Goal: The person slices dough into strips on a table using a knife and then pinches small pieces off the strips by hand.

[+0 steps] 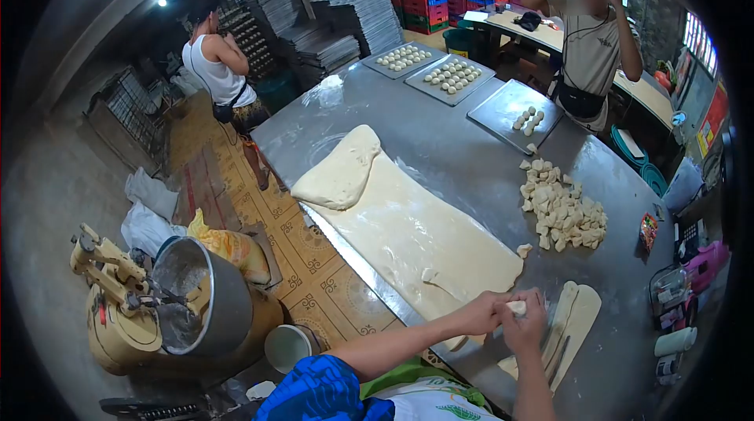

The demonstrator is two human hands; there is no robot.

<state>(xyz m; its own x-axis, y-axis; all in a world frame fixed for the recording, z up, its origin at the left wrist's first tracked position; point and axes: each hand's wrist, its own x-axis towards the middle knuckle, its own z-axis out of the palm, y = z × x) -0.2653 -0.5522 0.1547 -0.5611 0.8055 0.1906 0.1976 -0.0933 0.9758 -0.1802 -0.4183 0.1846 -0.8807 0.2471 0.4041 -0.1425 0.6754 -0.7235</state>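
Note:
My left hand (481, 313) and my right hand (525, 322) meet at the table's near edge, fingers closed around a small piece of dough (517, 307). Left of them a wide sheet of dough (408, 236) lies flat, its far end covered by a thick folded flap (342, 170). A small loose scrap rests on the sheet. Just right of my right hand lie long dough strips (577, 325), with a thin dark line between them that I cannot make out. Farther off is a heap of cut dough pieces (561, 205).
Two trays of dough balls (411, 74) and a third tray (487, 113) with several balls stand on the metal table (463, 146). A mixer bowl (236, 295) and bucket (289, 349) stand left. One person (222, 67) stands far left, another (589, 52) behind the table.

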